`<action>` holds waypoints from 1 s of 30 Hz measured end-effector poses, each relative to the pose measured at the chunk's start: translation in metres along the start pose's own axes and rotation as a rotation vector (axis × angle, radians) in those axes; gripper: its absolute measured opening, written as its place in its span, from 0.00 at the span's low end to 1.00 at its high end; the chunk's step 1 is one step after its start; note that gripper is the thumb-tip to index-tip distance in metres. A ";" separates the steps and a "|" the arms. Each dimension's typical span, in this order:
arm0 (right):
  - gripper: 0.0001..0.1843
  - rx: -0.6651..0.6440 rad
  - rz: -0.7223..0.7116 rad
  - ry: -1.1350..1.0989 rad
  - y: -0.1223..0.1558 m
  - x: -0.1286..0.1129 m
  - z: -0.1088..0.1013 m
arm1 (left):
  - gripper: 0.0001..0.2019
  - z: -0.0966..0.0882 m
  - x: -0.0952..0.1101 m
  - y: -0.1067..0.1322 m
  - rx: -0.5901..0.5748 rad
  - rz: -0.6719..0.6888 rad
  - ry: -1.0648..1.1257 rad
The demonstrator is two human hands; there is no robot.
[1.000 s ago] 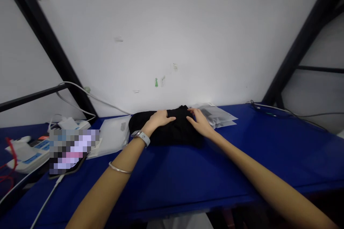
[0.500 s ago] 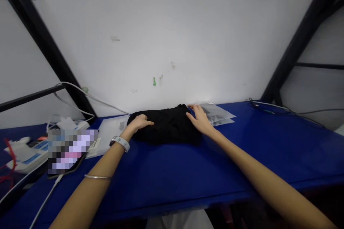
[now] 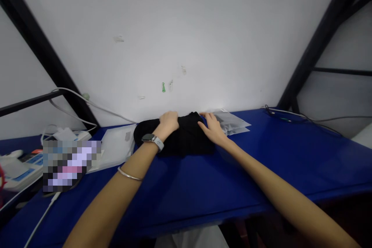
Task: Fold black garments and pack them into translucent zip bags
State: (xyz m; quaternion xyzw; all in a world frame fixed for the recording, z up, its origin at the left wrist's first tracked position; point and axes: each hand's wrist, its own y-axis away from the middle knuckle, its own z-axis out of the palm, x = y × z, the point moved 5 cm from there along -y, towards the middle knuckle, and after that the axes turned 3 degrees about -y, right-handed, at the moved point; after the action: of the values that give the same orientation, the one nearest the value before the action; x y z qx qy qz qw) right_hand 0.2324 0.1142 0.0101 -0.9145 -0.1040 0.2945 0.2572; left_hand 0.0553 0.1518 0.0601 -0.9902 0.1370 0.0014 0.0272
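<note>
A black folded cloth [image 3: 188,139], perhaps a garment, lies on the blue table near the wall. My left hand [image 3: 169,122], with a watch on its wrist, is over the cloth's back edge, left of its middle. Its fingers are curled down into the fabric, and their tips are hidden. At the right end of the cloth rests my right hand [image 3: 213,127], fingers stretched out and thumb apart, touching the edge. Just behind that hand lie clear plastic bags [image 3: 232,122].
Left of the cloth is a flat translucent plastic bag [image 3: 117,145] with a label. A phone with a blurred screen [image 3: 71,168] and a power strip [image 3: 26,172] with cables sit farther left. Dark cables [image 3: 302,118] lie at the right rear, near the black frame post [image 3: 314,46].
My left hand has moved right along the cloth, and its fingers have closed from a looser spread. My right hand stays at the cloth's right end. The view has shifted slightly.
</note>
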 end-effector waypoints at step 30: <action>0.59 -0.419 -0.178 0.174 0.009 -0.110 0.128 | 0.13 0.070 -0.217 0.050 0.090 -0.302 0.164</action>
State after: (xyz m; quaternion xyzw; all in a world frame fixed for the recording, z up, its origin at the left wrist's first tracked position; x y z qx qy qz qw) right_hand 0.0684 0.1212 -0.0304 -0.9569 -0.2206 0.1630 0.0950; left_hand -0.1669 0.1667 -0.0099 -0.9941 -0.0115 -0.0895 0.0601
